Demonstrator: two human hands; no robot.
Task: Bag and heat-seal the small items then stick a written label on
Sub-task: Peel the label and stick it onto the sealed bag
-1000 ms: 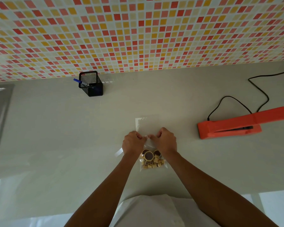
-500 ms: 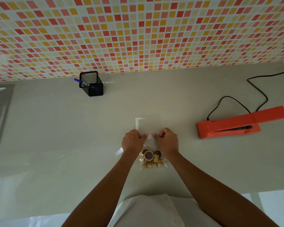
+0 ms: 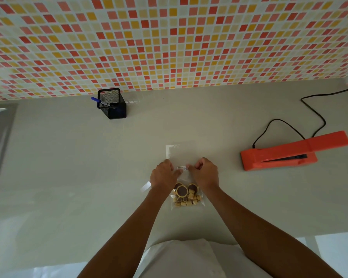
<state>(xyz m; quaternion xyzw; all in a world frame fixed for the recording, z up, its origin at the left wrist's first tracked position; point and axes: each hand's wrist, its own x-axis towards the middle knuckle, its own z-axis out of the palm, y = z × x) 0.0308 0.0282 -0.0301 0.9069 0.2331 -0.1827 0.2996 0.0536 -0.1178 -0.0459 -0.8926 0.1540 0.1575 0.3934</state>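
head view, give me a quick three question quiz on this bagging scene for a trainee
1. True or false: the orange heat sealer lies to the person's left.
2. Where is the blue pen? A in the black mesh holder; B on the heat sealer; C on the floor.
3. Fill in: between the left hand and right hand, at the bag's top, sits a small white ___.
Key: 1 false; 2 A; 3 label.

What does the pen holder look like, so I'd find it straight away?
Look at the wall of orange, red and yellow tiles. Where it meets the grey counter, left of centre, stands a black mesh cup. It is the only upright thing, with a blue pen leaning out.
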